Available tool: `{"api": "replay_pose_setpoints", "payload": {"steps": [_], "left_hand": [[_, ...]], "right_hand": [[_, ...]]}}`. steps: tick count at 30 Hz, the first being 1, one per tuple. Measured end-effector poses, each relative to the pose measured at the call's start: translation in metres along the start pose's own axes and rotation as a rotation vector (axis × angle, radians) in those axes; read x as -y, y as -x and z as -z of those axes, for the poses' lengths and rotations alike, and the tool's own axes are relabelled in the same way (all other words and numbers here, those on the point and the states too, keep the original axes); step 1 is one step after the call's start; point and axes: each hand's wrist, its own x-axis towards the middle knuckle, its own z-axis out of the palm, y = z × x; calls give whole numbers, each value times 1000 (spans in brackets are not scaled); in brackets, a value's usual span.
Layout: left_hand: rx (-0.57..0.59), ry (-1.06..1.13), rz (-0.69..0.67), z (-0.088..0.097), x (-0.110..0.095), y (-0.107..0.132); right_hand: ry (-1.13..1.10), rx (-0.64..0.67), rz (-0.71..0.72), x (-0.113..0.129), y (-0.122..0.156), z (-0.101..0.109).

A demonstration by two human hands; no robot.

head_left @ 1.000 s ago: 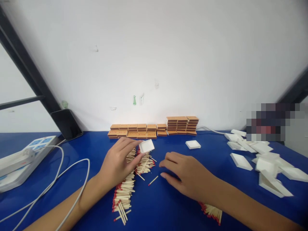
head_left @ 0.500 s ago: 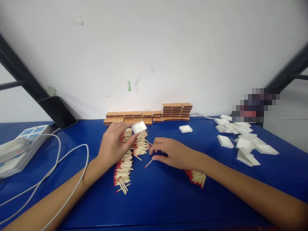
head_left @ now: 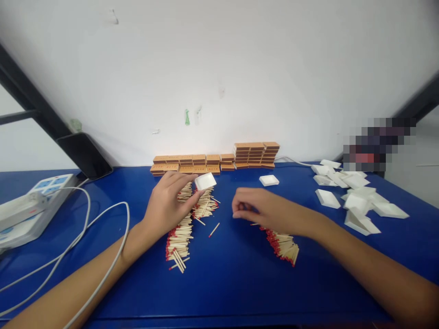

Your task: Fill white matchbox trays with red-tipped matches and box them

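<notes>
My left hand (head_left: pixel 168 201) pinches a small white matchbox tray (head_left: pixel 206 182) between thumb and fingers, tilted above a long pile of red-tipped matches (head_left: pixel 180 240). To the right my right hand (head_left: pixel 254 205) hovers over the table with its fingers curled together. Whatever it holds, if anything, is hidden from me. A second heap of matches (head_left: pixel 283 246) lies below that wrist, partly covered by it. One loose match (head_left: pixel 214 230) rests on the blue table between the two hands. Behind the right hand sits another white matchbox tray (head_left: pixel 269 180).
Brown matchboxes (head_left: pixel 257 155) stand stacked along the wall. Many white trays (head_left: pixel 356 201) are heaped at the right. A power strip (head_left: pixel 41 205), white cables (head_left: pixel 127 219) and a black phone (head_left: pixel 85 155) occupy the left; one cable crosses my left forearm.
My right hand has moved right, away from the left match pile and the loose match. My left hand still holds the tray. The whole view has shifted slightly.
</notes>
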Motion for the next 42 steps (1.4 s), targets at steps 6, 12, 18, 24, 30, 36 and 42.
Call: {"api": "replay_pose_setpoints", "payload": {"steps": [6, 12, 18, 24, 30, 36, 42], "left_hand": [[16, -6, -2, -1, 2, 0], [56, 26, -33, -4, 3, 0], [65, 29, -39, -5, 2, 0], [87, 77, -37, -5, -1, 0], [104, 98, -37, -4, -5, -1], [130, 101, -53, -5, -5, 1], [171, 116, -67, -7, -6, 3]], "right_hand": [[68, 32, -208, -40, 24, 62], [68, 144, -233, -38, 25, 50], [52, 188, -209, -23, 21, 27], [103, 167, -197, -26, 20, 21], [187, 42, -110, -28, 13, 4], [252, 19, -93, -30, 14, -7], [450, 44, -150, -29, 14, -18]]}}
